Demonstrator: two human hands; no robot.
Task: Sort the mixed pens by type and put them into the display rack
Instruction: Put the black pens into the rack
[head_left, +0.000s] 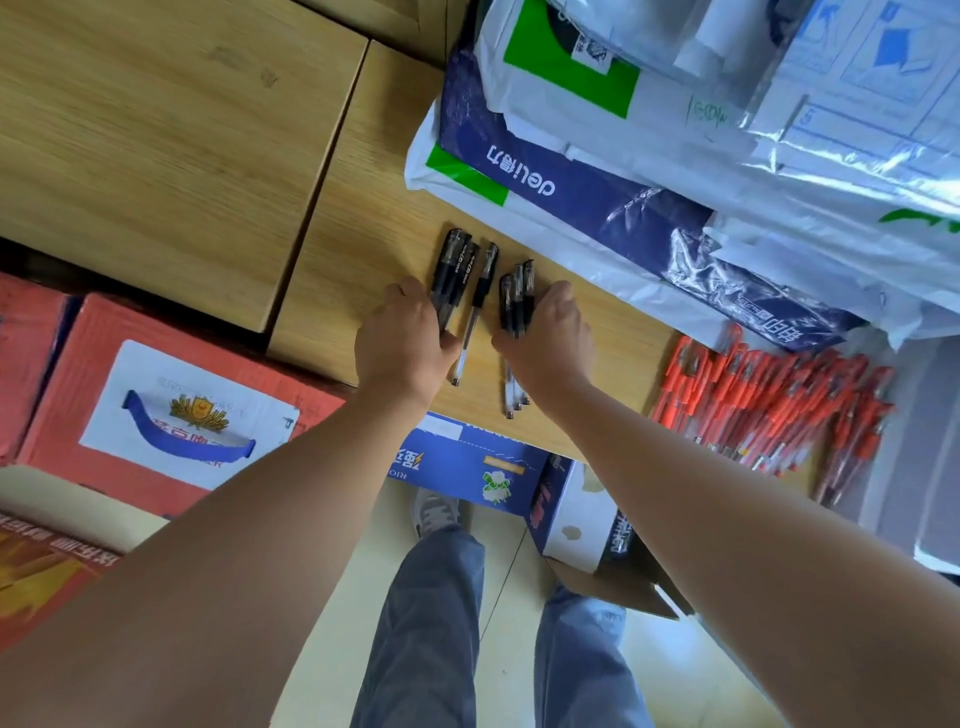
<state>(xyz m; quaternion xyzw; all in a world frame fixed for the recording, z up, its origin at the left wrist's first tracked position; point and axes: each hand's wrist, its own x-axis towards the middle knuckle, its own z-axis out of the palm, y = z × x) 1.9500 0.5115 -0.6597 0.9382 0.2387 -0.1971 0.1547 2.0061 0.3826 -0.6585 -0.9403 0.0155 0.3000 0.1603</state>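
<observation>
Sorting step: we're bunching black gel pens on the wooden tabletop (363, 234). Our left hand (405, 338) grips the left bundle (457, 260), our right hand (550, 338) the right bundle (517, 291). A loose black pen (477, 306) lies between them, and the red pens (769, 405) are piled well apart. The display rack is not in view. Next, likely: merge the bundles and take up the stray.

Stationery shop or stockroom, wooden counter (374, 218), plastic-wrapped deli paper reams (571, 197) stacked on the counter's far right side, heap of red pens (769, 405) at its right end, black pens (457, 265) at its middle, printed cartons (467, 467) below its near edge.
</observation>
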